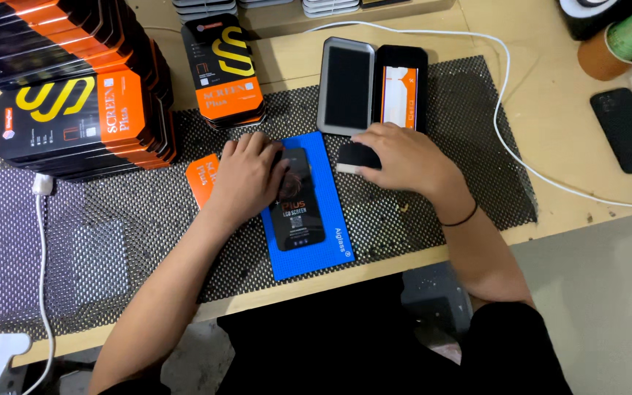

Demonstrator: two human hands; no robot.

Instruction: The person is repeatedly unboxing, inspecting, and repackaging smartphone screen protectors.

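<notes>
A pale wooden bench [550,110] runs across the view, most of it under black mesh matting [133,219] — a grey patch of matting [1,241] lies at the left. Below the bench edge shows grey concrete floor [608,292]. The light is even and soft — no hard shadows.

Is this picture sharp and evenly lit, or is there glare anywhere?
Head view: mostly sharp and evenly lit; soft sheen on the black screen panel under the left hand; short shadows beneath the right hand; edges bow slightly from the wide lens.
</notes>
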